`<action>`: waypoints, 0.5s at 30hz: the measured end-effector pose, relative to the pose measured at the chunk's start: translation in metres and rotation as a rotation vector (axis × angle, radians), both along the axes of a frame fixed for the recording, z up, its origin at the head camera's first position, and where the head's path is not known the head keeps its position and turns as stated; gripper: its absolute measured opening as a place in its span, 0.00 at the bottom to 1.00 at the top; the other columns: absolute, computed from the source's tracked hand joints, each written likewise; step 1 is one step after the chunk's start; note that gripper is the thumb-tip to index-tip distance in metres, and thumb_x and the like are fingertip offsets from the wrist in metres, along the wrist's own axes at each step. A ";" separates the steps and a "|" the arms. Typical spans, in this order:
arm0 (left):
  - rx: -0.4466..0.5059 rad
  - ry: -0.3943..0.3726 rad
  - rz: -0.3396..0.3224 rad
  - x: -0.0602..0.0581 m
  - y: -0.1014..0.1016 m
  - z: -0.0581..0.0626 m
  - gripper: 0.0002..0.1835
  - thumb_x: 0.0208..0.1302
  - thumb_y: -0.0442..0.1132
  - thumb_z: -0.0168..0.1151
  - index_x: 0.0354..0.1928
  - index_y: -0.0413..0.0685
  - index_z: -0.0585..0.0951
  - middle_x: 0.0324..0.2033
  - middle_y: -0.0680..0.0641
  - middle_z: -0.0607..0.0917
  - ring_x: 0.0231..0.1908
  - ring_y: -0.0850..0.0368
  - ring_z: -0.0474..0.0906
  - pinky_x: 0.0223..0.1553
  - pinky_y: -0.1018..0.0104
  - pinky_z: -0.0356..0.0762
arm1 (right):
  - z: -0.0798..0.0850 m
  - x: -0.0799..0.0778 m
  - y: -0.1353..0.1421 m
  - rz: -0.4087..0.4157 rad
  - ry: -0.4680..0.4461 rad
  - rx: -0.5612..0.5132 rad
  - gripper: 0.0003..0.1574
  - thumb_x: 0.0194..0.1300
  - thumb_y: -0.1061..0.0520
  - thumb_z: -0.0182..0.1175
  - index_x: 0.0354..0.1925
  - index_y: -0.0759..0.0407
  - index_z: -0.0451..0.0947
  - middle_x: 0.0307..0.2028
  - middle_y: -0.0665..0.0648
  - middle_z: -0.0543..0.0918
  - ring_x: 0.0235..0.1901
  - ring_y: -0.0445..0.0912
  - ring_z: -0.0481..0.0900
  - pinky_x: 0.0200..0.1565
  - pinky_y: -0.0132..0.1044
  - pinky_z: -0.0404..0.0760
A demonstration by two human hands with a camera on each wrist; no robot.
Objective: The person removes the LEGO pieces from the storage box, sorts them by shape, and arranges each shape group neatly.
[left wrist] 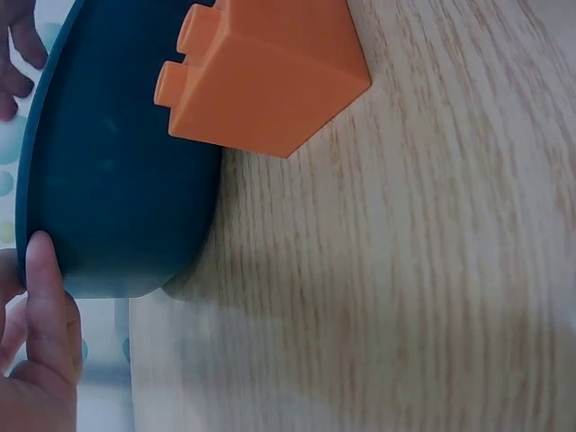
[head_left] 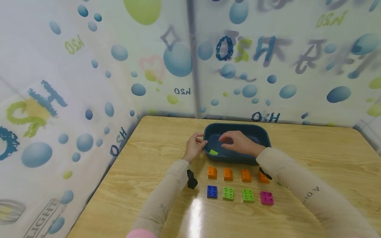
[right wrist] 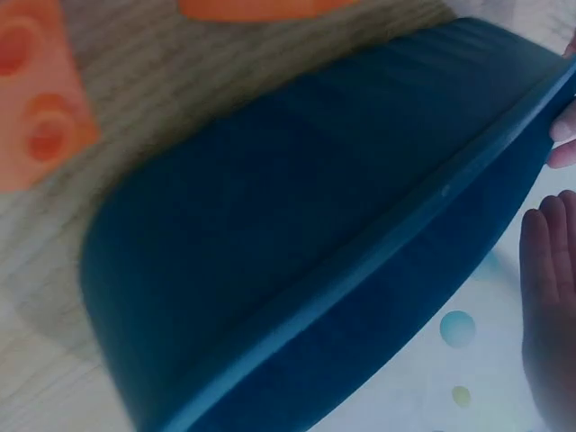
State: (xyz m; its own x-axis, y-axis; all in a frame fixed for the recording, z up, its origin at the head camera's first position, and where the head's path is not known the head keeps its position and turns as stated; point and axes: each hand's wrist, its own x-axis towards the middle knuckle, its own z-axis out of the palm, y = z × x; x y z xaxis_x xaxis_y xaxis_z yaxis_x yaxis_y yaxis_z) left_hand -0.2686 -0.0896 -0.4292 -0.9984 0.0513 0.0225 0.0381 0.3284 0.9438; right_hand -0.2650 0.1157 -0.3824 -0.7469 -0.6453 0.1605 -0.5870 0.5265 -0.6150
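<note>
A dark blue plastic basin (head_left: 236, 160) sits on the wooden table. At its left end my left hand (head_left: 194, 145) grips the rim, thumb and fingers on either side of it, as the left wrist view shows (left wrist: 45, 333). Over the basin's inside hovers my right hand (head_left: 236, 141), fingers gently bent and apart from the thumb, with nothing between them. Its fingers look fairly straight in the right wrist view (right wrist: 551, 261). Beneath it, in the basin's near left corner, lies a light green block (head_left: 213, 152).
In front of the basin runs a row of orange bricks (head_left: 228, 174) with sloping tops. Nearer stand a blue brick (head_left: 212, 191), two light green bricks (head_left: 228, 193) and a magenta brick (head_left: 266, 198). The right sleeve (head_left: 300, 181) partly covers something green. A patterned wall (head_left: 166, 109) rises behind.
</note>
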 end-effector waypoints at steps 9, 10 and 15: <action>0.001 0.001 -0.001 0.002 0.000 0.002 0.18 0.57 0.31 0.59 0.51 0.39 0.73 0.27 0.43 0.74 0.20 0.58 0.72 0.26 0.51 0.80 | -0.015 -0.017 -0.022 0.026 -0.056 0.132 0.16 0.55 0.63 0.61 0.44 0.65 0.76 0.41 0.59 0.79 0.40 0.50 0.77 0.43 0.39 0.78; 0.003 0.002 -0.001 0.002 0.000 0.002 0.18 0.57 0.31 0.59 0.51 0.38 0.73 0.27 0.43 0.74 0.20 0.58 0.72 0.26 0.51 0.80 | -0.017 -0.018 -0.023 0.036 -0.064 0.151 0.17 0.55 0.63 0.61 0.45 0.65 0.76 0.41 0.59 0.79 0.40 0.49 0.77 0.43 0.39 0.78; -0.001 0.006 0.001 0.003 0.001 0.003 0.18 0.57 0.31 0.58 0.51 0.37 0.72 0.27 0.43 0.74 0.19 0.58 0.72 0.26 0.51 0.80 | -0.023 -0.019 -0.029 0.079 -0.127 0.165 0.20 0.54 0.64 0.62 0.46 0.67 0.75 0.43 0.61 0.78 0.42 0.51 0.76 0.43 0.39 0.78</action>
